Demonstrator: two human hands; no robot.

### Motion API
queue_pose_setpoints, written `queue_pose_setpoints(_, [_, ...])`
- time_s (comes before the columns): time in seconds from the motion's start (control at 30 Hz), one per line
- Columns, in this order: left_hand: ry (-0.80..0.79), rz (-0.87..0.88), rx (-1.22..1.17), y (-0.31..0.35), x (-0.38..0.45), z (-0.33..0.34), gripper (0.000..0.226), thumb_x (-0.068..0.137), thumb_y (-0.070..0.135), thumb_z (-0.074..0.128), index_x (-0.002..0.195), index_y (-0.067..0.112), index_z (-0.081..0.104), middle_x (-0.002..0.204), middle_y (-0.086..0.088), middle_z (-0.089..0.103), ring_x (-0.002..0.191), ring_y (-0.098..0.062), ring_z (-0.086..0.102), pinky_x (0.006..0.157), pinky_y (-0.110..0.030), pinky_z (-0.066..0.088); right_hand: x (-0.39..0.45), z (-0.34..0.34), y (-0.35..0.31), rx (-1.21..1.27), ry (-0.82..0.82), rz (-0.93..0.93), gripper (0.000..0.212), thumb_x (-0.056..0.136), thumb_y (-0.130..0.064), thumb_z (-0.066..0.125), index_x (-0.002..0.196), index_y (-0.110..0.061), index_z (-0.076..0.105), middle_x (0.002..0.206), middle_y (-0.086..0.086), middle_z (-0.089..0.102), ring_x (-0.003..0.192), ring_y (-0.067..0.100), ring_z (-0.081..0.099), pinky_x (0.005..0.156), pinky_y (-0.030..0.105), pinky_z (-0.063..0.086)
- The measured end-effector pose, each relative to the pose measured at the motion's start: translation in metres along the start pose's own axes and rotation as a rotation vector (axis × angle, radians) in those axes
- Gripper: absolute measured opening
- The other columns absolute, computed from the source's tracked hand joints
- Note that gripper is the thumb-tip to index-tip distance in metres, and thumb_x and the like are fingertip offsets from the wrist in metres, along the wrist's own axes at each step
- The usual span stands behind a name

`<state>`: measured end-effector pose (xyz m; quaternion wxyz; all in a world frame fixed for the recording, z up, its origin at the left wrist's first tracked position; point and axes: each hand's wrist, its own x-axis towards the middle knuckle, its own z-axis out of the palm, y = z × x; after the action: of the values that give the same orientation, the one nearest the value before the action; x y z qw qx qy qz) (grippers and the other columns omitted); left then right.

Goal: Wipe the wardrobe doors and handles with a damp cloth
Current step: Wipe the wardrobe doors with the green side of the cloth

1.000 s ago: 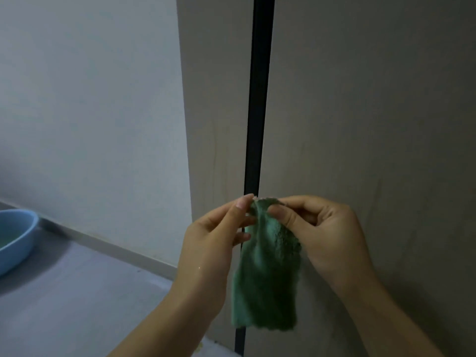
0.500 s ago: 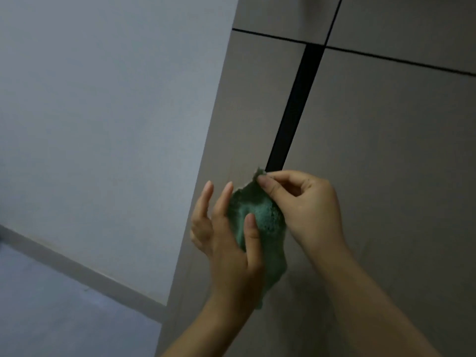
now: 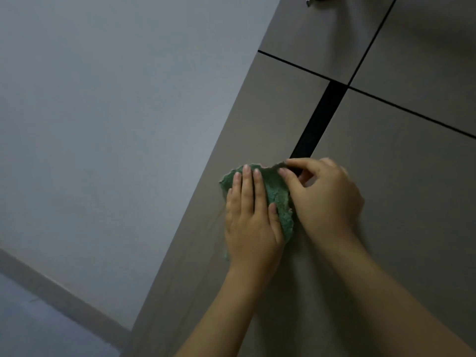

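- Left hand (image 3: 251, 217) — fingers straight, pressing the green cloth (image 3: 277, 195) flat against the wardrobe door (image 3: 257, 119).
- Right hand (image 3: 325, 195) — pinches the cloth's upper edge, beside the dark handle strip (image 3: 318, 119).

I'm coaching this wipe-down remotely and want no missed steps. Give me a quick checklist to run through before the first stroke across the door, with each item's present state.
1. Green cloth is against the left wardrobe door: ok.
2. Left hand lies flat on the cloth, fingers straight: ok.
3. Right hand pinches the cloth's upper edge: ok for spreading; probably release it before stroking.
4. Cloth spread flat: not ok, it is bunched and rumpled.
5. Cloth damp: cannot tell.
6. Black handle strip between the doors is unobstructed above the hands: ok.
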<state>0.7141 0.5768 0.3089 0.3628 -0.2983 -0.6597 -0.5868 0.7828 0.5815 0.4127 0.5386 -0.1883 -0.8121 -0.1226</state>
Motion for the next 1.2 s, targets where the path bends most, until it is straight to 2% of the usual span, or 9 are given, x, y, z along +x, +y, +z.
queue_pose_setpoints(0.1, [0.018, 0.022, 0.053, 0.000, 0.014, 0.003, 0.059, 0.098, 0.034, 0.027, 0.149, 0.003, 0.023, 0.157, -0.017, 0.018, 0.146, -0.029, 0.012, 0.118, -0.038, 0.008, -0.008, -0.004, 0.019, -0.097, 0.078, -0.205, 0.023, 0.086, -0.032, 0.062, 0.105, -0.024, 0.071, 0.085, -0.002, 0.056, 0.081, 0.021, 0.048, 0.065, 0.028, 0.032])
queue_pose_setpoints(0.23, [0.111, 0.075, 0.124, -0.017, 0.051, 0.001, 0.059, 0.097, 0.031, 0.027, 0.146, 0.000, 0.027, 0.155, -0.020, 0.022, 0.146, -0.031, 0.015, 0.118, -0.039, 0.005, -0.004, -0.017, 0.050, -0.262, 0.130, -0.403, 0.037, 0.085, -0.025, 0.051, 0.119, -0.017, 0.065, 0.108, 0.009, 0.061, 0.100, 0.026, 0.043, 0.081, 0.037, 0.031])
queue_pose_setpoints(0.37, [0.100, 0.111, 0.144, -0.022, 0.048, 0.011, 0.059, 0.100, 0.037, 0.019, 0.151, 0.009, 0.019, 0.159, -0.013, 0.016, 0.147, -0.025, 0.008, 0.119, -0.044, -0.002, 0.005, -0.026, 0.067, -0.315, 0.114, -0.456, 0.044, 0.089, -0.026, 0.046, 0.128, -0.011, 0.058, 0.127, 0.010, 0.059, 0.117, 0.027, 0.042, 0.097, 0.038, 0.028])
queue_pose_setpoints(0.47, [0.028, 0.283, 0.154, -0.019, 0.015, 0.017, 0.057, 0.101, 0.039, 0.015, 0.151, 0.011, 0.017, 0.159, -0.012, 0.014, 0.147, -0.025, 0.008, 0.119, -0.045, 0.000, 0.005, -0.026, 0.070, -0.342, 0.098, -0.479, 0.046, 0.090, -0.028, 0.043, 0.128, -0.009, 0.058, 0.129, 0.011, 0.059, 0.120, 0.027, 0.042, 0.105, 0.040, 0.025])
queue_pose_setpoints(0.6, [0.052, 0.278, 0.099, -0.020, 0.020, 0.016, 0.061, 0.100, 0.041, 0.017, 0.151, 0.011, 0.006, 0.159, -0.017, 0.010, 0.148, -0.028, 0.005, 0.120, -0.041, -0.003, 0.001, -0.025, 0.071, -0.369, 0.085, -0.472, 0.050, 0.091, -0.031, 0.040, 0.133, -0.009, 0.055, 0.135, 0.011, 0.055, 0.126, 0.029, 0.043, 0.111, 0.044, 0.020])
queue_pose_setpoints(0.8, [0.167, 0.080, 0.036, -0.003, 0.060, 0.015, 0.063, 0.095, 0.029, 0.030, 0.147, -0.007, 0.021, 0.155, -0.028, 0.014, 0.146, -0.037, 0.008, 0.119, -0.042, -0.004, -0.008, -0.017, 0.069, -0.388, 0.069, -0.416, 0.055, 0.092, -0.034, 0.039, 0.140, -0.008, 0.046, 0.145, 0.012, 0.045, 0.136, 0.030, 0.035, 0.116, 0.047, 0.011])
queue_pose_setpoints(0.97, [0.092, 0.171, 0.035, -0.026, 0.013, 0.016, 0.062, 0.098, 0.033, 0.026, 0.152, 0.009, 0.006, 0.159, -0.016, 0.008, 0.148, -0.025, 0.000, 0.121, -0.037, -0.002, -0.020, -0.010, 0.072, -0.372, 0.042, -0.433, 0.058, 0.091, -0.033, 0.040, 0.141, -0.003, 0.043, 0.148, 0.016, 0.039, 0.139, 0.030, 0.030, 0.117, 0.048, 0.008])
queue_pose_setpoints(1.07, [0.060, 0.211, 0.071, -0.046, -0.002, 0.012, 0.056, 0.101, 0.040, 0.015, 0.153, 0.028, -0.001, 0.160, -0.010, 0.005, 0.148, -0.027, -0.001, 0.121, -0.041, -0.002, -0.030, -0.006, 0.070, -0.337, 0.017, -0.474, 0.057, 0.090, -0.032, 0.040, 0.139, -0.004, 0.047, 0.147, 0.015, 0.041, 0.138, 0.028, 0.030, 0.117, 0.048, 0.009])
queue_pose_setpoints(1.2, [0.102, 0.145, 0.055, -0.027, 0.008, 0.015, 0.052, 0.099, 0.036, 0.027, 0.150, 0.032, 0.018, 0.158, -0.021, 0.012, 0.146, -0.039, 0.004, 0.119, -0.050, 0.001, -0.035, -0.006, 0.071, -0.330, 0.022, -0.489, 0.054, 0.090, -0.031, 0.042, 0.137, -0.005, 0.049, 0.146, 0.013, 0.043, 0.137, 0.026, 0.032, 0.117, 0.048, 0.011])
